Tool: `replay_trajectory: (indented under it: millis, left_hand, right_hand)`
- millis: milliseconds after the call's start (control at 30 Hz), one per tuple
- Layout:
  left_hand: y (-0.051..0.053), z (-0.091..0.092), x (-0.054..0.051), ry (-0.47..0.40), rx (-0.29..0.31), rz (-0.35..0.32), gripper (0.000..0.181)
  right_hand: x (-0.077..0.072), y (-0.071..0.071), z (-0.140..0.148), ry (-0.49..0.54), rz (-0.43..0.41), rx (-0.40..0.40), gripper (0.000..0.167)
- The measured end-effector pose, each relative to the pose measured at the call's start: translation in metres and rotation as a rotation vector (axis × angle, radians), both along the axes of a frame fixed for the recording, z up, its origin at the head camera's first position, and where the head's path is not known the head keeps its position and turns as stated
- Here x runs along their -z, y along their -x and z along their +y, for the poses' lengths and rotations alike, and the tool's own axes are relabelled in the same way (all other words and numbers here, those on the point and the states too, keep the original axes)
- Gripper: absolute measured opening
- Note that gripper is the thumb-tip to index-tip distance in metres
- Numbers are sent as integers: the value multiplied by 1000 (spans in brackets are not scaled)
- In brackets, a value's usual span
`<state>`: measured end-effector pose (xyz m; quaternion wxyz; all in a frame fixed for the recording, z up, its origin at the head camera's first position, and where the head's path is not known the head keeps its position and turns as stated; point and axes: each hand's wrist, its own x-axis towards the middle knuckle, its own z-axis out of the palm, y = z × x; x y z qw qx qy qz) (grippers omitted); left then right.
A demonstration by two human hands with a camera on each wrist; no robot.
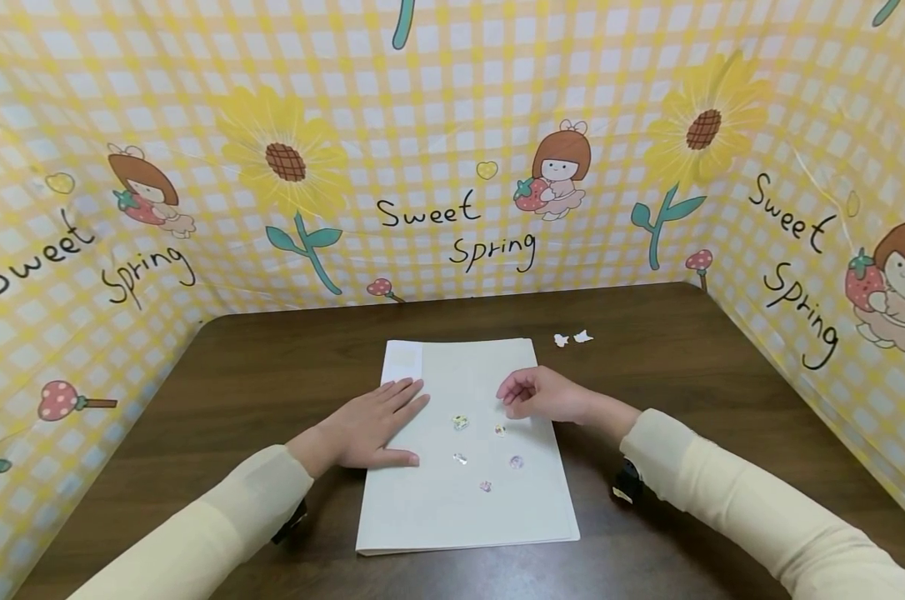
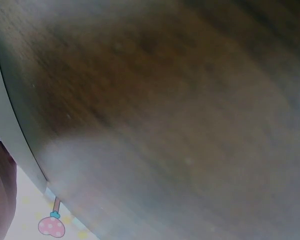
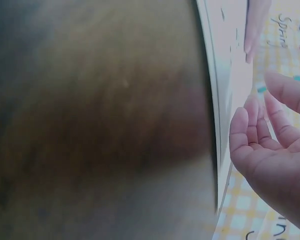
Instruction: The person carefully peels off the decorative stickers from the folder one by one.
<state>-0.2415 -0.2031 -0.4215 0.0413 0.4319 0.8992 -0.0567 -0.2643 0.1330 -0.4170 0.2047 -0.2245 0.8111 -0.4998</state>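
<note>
A white folder (image 1: 415,517) lies on the brown desk (image 1: 272,358), roughly midway between the desk's left and right edges. The left hand (image 1: 373,425) rests flat across the folder's left edge, fingers straight and spread, thumb pointing inward. The right hand (image 1: 546,396) is over the folder's right edge, fingers loosely curled, thumb apart from them and gripping nothing visible; whether a fingertip touches the folder cannot be told. Just nearer than those fingertips lies a small sticker (image 1: 500,430). Four more lie about it: a yellow-green piece (image 1: 460,422) to its left, a pale piece (image 1: 460,458) below that, a round lilac piece (image 1: 516,462) toward the right edge, and a pinkish piece (image 1: 486,486) nearest the front edge. Two white scraps (image 1: 583,336) lie beyond the folder's far right corner, toward the desk's far edge.
</note>
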Motion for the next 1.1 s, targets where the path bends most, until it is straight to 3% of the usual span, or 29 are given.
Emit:
replay_trajectory:
  millis: [300,467,867,1100]
  left_hand:
    - [1,0,3,-15,15,19,95]
    - [1,0,3,-11,12,21,96]
    - [2,0,2,1,-10,3,97]
    - [2,0,3,-14,10,21,95]
  right_hand:
    - [4,-7,-7,-10,27,-86,22]
    - [4,-10,-10,-88,95,-130,19]
    - [7,-9,-12,-183,166,-155,16]
    - [3,-11,-12,-195,183,-158,14]
